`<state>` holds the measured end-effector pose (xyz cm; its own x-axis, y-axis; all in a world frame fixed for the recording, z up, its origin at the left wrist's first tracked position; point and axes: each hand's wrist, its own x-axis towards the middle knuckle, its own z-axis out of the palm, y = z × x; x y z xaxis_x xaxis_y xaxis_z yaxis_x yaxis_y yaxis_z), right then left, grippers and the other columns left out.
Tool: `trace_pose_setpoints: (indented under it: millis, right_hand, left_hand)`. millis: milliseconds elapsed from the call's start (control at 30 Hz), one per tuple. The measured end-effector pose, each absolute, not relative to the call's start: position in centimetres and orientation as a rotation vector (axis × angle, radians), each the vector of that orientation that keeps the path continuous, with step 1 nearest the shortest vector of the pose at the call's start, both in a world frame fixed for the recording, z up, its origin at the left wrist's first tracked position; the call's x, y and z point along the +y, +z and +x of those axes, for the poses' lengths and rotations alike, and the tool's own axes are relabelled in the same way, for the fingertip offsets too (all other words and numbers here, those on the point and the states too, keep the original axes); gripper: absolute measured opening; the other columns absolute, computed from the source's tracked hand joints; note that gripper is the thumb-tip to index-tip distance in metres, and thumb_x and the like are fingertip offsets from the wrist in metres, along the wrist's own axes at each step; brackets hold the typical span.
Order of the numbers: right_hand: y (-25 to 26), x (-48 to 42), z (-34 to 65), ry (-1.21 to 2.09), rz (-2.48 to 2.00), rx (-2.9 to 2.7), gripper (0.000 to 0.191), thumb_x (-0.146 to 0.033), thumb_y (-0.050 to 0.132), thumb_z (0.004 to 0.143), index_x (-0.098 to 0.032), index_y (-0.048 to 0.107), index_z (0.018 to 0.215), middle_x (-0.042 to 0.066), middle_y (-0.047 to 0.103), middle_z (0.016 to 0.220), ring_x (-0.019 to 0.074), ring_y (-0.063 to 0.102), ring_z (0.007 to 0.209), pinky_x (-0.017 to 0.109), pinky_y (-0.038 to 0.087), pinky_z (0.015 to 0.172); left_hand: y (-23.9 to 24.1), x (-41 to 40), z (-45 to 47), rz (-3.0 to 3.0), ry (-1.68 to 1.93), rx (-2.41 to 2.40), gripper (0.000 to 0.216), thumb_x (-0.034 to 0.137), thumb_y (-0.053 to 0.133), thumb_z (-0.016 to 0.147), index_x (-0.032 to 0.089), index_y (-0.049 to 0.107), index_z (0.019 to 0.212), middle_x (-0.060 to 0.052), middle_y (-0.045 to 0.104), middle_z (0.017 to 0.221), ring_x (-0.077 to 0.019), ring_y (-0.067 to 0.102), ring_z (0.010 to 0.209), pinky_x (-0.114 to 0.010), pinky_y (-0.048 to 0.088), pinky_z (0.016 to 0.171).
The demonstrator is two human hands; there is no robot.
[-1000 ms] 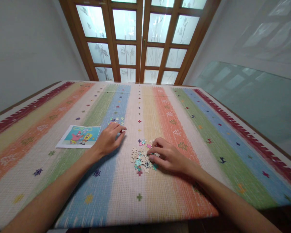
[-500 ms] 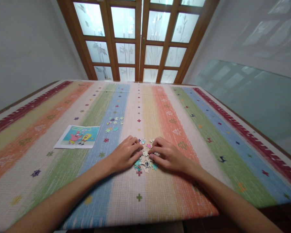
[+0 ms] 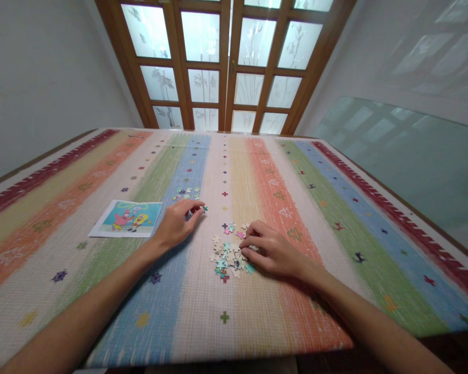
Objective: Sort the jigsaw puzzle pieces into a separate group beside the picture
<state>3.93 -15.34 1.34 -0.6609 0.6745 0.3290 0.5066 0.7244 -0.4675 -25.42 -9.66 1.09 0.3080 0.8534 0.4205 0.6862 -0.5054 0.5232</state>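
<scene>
A small teal puzzle piece [image 3: 205, 209] is pinched at the fingertips of my left hand [image 3: 177, 222], which is closed on it above the blue stripe of the cloth. Just beyond that hand lies a group of loose puzzle pieces [image 3: 196, 192], partly hidden by the fingers. My right hand [image 3: 271, 248] rests at the right edge of a heap of puzzle pieces [image 3: 231, 254], its curled fingers apart and touching the heap. Many pieces there are pale, with some teal and pink ones among them.
A printed cartoon picture [image 3: 125, 219] lies left of my left hand. The striped tablecloth [image 3: 203, 322] covers the table. Beyond the far edge stand wooden glazed doors [image 3: 225, 67], and a glass panel [image 3: 409, 156] is on the right.
My left hand has gone from the heap to the left and away from me, carrying the teal puzzle piece. More of the heap now shows. My right hand has stayed almost still.
</scene>
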Motion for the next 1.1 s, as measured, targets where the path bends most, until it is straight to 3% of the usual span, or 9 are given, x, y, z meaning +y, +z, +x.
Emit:
trace_pose_setpoints:
  millis: [200,333,500,833,967,1100]
  right_hand:
    - [1.4,-15.3,3.9,0.469,-0.895,-2.438,0.018,-0.024,0.055,0.098,-0.020,0.072,0.092,0.009,0.060,0.094,0.0205,0.057,0.086,0.036,0.049,0.077]
    - [1.3,-15.2,3.9,0.471,-0.884,-2.433,0.019,-0.023,0.055,0.098,-0.020,0.072,0.092,0.009,0.059,0.094,0.0201,0.057,0.086,0.036,0.049,0.077]
    - [1.3,-15.2,3.9,0.458,-0.872,-2.421,0.020,-0.023,0.054,0.098,-0.019,0.072,0.091,0.009,0.059,0.092,0.0198,0.057,0.084,0.035,0.048,0.075]
    - [1.4,-15.2,3.9,0.447,-0.879,-2.436,0.020,-0.023,0.054,0.098,-0.019,0.072,0.092,0.009,0.060,0.092,0.0202,0.058,0.085,0.035,0.049,0.076]
    - [1.2,-15.2,4.0,0.430,-0.856,-2.421,0.020,-0.023,0.055,0.098,-0.018,0.074,0.092,0.010,0.060,0.092,0.0198,0.058,0.085,0.035,0.048,0.076]
    - [1.0,-15.1,4.0,0.410,-0.853,-2.399,0.020,-0.022,0.056,0.098,-0.017,0.074,0.092,0.009,0.060,0.090,0.0193,0.058,0.084,0.034,0.047,0.075]
  left_hand:
    - [0.2,-7.8,-27.0,2.428,0.860,1.487,0.010,0.026,0.060,0.093,0.020,0.068,0.094,-0.007,0.069,0.088,-0.0246,0.060,0.089,-0.042,0.051,0.086]
    - [-0.4,-7.5,-27.0,2.644,0.845,1.467,0.020,0.029,0.056,0.096,0.020,0.072,0.087,-0.011,0.065,0.098,-0.0286,0.053,0.099,-0.046,0.048,0.091]
    - [-0.8,-7.5,-26.9,2.765,0.811,1.481,0.025,0.026,0.050,0.099,0.020,0.072,0.089,-0.010,0.062,0.099,-0.0270,0.051,0.099,-0.042,0.049,0.090]
    - [-0.3,-7.6,-27.1,2.830,0.793,1.356,0.025,0.022,0.046,0.102,0.020,0.068,0.092,-0.009,0.069,0.094,-0.0249,0.054,0.090,-0.040,0.047,0.085]
    - [0.5,-9.5,-25.5,2.864,0.925,1.065,0.019,0.020,0.047,0.103,0.019,0.066,0.099,-0.007,0.068,0.094,-0.0211,0.056,0.089,-0.036,0.047,0.084]
    - [1.2,-12.4,-22.7,2.823,0.837,0.739,0.018,0.023,0.050,0.103,0.017,0.067,0.104,-0.007,0.067,0.091,-0.0186,0.056,0.083,-0.033,0.048,0.079]
